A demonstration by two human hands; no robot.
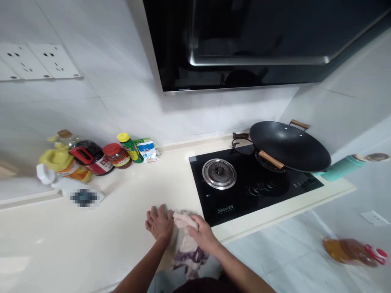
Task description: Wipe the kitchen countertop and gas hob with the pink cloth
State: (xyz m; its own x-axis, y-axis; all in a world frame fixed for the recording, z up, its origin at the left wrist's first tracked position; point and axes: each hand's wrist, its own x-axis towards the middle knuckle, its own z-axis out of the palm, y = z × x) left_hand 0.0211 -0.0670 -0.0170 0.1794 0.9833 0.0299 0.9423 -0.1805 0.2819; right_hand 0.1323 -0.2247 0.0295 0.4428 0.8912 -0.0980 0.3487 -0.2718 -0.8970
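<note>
My right hand is closed around a pale pink cloth with a dark purple patterned band. The cloth lies bunched on the cream counter just left of the stove, and its lower end hangs toward my body over the front edge. Beside it, my left hand rests on the counter with fingers spread, close to the cloth's upper left corner. Whether the thumb side touches the cloth, I cannot tell.
To the right is a black gas stove bearing a large wok with wooden handles. Several bottles and jars, including a red-lidded jar and a white spray bottle, line the back left. An oil bottle stands lower right. A range hood hangs above.
</note>
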